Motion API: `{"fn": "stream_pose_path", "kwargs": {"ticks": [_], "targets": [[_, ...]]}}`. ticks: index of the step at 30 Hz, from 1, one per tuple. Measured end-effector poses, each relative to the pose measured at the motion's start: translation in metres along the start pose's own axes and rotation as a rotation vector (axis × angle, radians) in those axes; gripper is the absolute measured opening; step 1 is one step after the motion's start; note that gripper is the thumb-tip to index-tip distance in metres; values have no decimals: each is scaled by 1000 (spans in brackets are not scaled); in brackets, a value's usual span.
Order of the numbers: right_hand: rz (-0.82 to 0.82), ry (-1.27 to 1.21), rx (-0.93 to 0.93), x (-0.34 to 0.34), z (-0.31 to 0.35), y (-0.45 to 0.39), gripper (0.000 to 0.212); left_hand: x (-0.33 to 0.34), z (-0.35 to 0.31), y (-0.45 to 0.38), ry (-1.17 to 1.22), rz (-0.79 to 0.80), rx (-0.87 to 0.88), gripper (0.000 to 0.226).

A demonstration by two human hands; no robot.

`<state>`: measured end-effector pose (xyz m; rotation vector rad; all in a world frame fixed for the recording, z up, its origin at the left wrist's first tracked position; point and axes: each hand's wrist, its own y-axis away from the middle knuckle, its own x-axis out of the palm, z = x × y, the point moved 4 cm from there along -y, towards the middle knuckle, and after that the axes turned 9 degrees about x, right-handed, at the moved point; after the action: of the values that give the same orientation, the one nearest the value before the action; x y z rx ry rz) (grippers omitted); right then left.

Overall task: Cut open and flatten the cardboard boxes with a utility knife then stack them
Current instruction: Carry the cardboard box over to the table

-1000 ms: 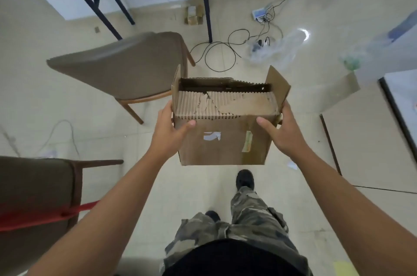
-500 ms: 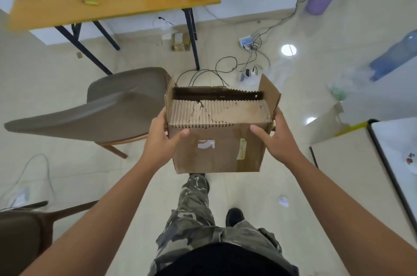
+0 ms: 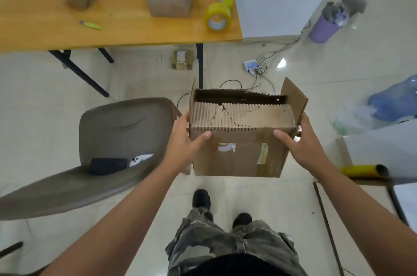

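I carry a brown cardboard box (image 3: 239, 153) in front of me, above the floor. Its near top flap is folded in and torn, its right flap stands up. My left hand (image 3: 184, 142) grips the box's left side with the thumb on the front face. My right hand (image 3: 302, 142) grips the right side the same way. On the wooden table (image 3: 126, 29) ahead lie a green utility knife (image 3: 90, 25) and several more cardboard boxes (image 3: 168, 0).
A grey chair (image 3: 108, 140) holding a black pouch and a white controller stands left of the box. Two yellow tape rolls (image 3: 217, 16) sit at the table's right end. Cables and a power strip (image 3: 252, 65) lie on the floor; a purple bin (image 3: 325, 29) is far right.
I have walked toward the table with the box held the same way; the table top with its boxes, knife and tape has come into view, and the chair has slid to my left.
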<state>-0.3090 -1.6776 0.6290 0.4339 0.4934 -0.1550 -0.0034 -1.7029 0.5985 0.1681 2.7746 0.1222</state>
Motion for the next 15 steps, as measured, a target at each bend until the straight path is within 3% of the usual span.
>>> {"fn": "stream_pose_path", "kwargs": {"ticks": [8,15], "targets": [[9,-14,13,-4,20,-95,69,3,-15,-97,-98,-6,15,60],[152,-80,0,-11,24,-204,66,18,-24,-176,-193,-45,-86,66]]}}
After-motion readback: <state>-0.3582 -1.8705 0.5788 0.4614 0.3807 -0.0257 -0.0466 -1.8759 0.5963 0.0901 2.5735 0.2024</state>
